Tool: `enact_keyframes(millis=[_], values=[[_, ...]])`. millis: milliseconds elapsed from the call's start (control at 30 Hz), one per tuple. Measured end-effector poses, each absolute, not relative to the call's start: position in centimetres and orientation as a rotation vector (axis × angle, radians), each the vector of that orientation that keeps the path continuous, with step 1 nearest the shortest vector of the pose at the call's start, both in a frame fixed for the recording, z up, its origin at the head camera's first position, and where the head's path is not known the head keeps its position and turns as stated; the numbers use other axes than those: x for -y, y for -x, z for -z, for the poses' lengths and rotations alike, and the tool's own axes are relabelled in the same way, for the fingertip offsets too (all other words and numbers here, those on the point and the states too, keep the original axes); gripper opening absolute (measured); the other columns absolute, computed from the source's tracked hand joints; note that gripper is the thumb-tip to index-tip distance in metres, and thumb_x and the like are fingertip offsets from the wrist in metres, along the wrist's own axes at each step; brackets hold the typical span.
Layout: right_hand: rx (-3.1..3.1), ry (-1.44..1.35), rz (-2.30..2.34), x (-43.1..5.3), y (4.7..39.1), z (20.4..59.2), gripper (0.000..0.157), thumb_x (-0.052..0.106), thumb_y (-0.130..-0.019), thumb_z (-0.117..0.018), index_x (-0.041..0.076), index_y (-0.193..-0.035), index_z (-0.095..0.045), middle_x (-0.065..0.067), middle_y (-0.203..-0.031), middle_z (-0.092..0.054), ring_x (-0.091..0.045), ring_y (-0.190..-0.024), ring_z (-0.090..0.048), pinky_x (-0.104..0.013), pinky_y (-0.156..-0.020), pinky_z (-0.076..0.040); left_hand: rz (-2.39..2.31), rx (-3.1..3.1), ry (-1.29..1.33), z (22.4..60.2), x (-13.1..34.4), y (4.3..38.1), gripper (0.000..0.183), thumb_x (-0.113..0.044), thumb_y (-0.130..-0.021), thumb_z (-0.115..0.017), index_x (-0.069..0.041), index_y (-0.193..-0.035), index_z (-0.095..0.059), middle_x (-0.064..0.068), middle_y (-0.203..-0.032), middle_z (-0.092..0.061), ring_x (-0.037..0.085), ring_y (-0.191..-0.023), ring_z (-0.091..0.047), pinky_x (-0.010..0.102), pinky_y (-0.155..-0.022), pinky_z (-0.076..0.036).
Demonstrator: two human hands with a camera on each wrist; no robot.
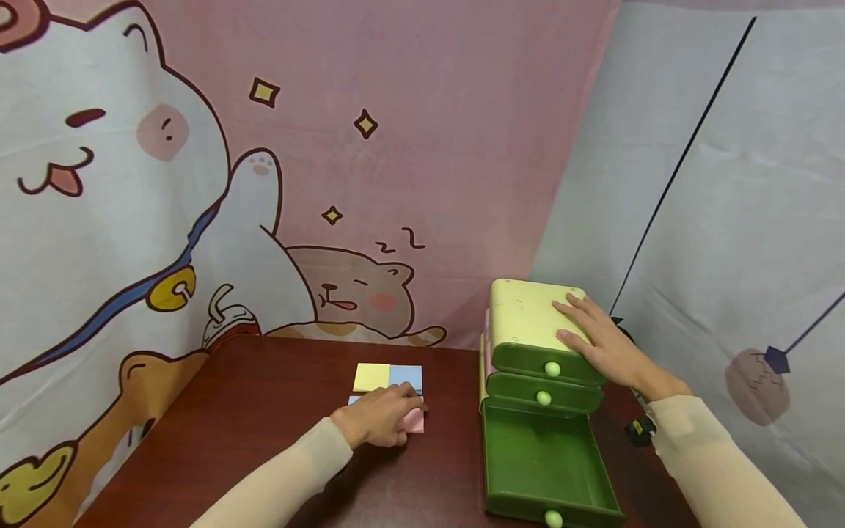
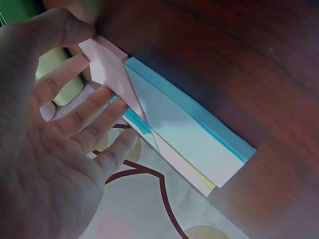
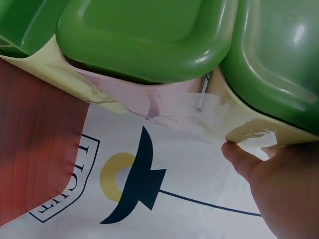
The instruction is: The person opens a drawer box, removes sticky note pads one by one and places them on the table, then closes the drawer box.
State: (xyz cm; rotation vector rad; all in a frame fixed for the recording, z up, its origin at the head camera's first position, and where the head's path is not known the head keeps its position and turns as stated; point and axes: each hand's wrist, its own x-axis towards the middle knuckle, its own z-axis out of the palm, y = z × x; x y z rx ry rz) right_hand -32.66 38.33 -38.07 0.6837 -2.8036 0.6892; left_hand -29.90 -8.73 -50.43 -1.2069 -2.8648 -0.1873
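On the dark table, a pink sticky note pad (image 1: 414,421) lies under my left hand (image 1: 379,414). The left wrist view shows the thumb and fingertips pinching that pink pad (image 2: 107,64) at its end, beside a blue pad (image 2: 184,119). Behind them sit a yellow pad (image 1: 372,377) and another blue pad (image 1: 405,376). My right hand (image 1: 607,348) rests on the top right edge of a small drawer cabinet (image 1: 528,312), fingers extended. Its thumb (image 3: 241,159) touches the cabinet's side wall in the right wrist view.
The cabinet's green bottom drawer (image 1: 541,455) is pulled out toward me, and its bare floor shows. Two upper drawers with round pale knobs (image 1: 551,369) are closed. A cartoon-printed cloth (image 1: 429,147) hangs behind the table (image 1: 264,411). A small black object (image 1: 639,431) is near my right wrist.
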Motion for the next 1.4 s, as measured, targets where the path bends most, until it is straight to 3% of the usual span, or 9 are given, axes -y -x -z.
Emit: enact_keyframes(millis=[533, 867, 1133, 1400], values=[[2.803, -0.684, -0.675, -38.5, 32.6, 38.1, 0.069, 0.043, -0.122, -0.057, 0.018, -0.184, -0.038, -0.025, -0.194, -0.019, -0.058, -0.181, -0.004, -0.096, -0.128, -0.016, 0.187, 2.86, 1.188, 50.7, 9.0, 29.7, 0.067, -0.021, -0.092, -0.093, -0.024, -0.156, -0.073, 0.003, -0.152, -0.07, 0.023, -0.127, -0.072, 0.039, -0.103, -0.064], [2.803, -0.688, -0.672, -38.4, 32.6, 38.0, 0.069, 0.042, -0.122, -0.057, 0.016, -0.183, -0.039, -0.025, -0.194, -0.02, -0.059, -0.18, -0.005, -0.096, -0.128, -0.016, 0.138, 2.791, 1.194, 50.4, 8.9, 29.3, 0.059, -0.028, -0.097, -0.09, -0.025, -0.154, -0.074, 0.0, -0.15, -0.071, 0.024, -0.133, -0.072, 0.047, -0.11, -0.063], [2.804, -0.689, -0.677, -38.3, 32.6, 38.0, 0.07, 0.043, -0.122, -0.056, 0.015, -0.183, -0.038, -0.026, -0.194, -0.02, -0.06, -0.18, -0.005, -0.096, -0.128, -0.016, 0.118, 2.725, 1.165, 50.0, 8.2, 28.6, 0.053, -0.033, -0.104, -0.083, -0.03, -0.156, -0.072, -0.003, -0.153, -0.07, 0.021, -0.138, -0.071, 0.047, -0.114, -0.062], [2.808, -0.694, -0.671, -38.3, 32.7, 37.8, 0.07, 0.043, -0.122, -0.056, 0.015, -0.184, -0.038, -0.025, -0.194, -0.019, -0.059, -0.18, -0.005, -0.095, -0.128, -0.016, 0.152, 2.538, 1.222, 48.8, 7.0, 27.3, 0.048, -0.032, -0.105, -0.083, -0.03, -0.153, -0.074, -0.005, -0.152, -0.071, 0.017, -0.132, -0.074, 0.043, -0.108, -0.064]])
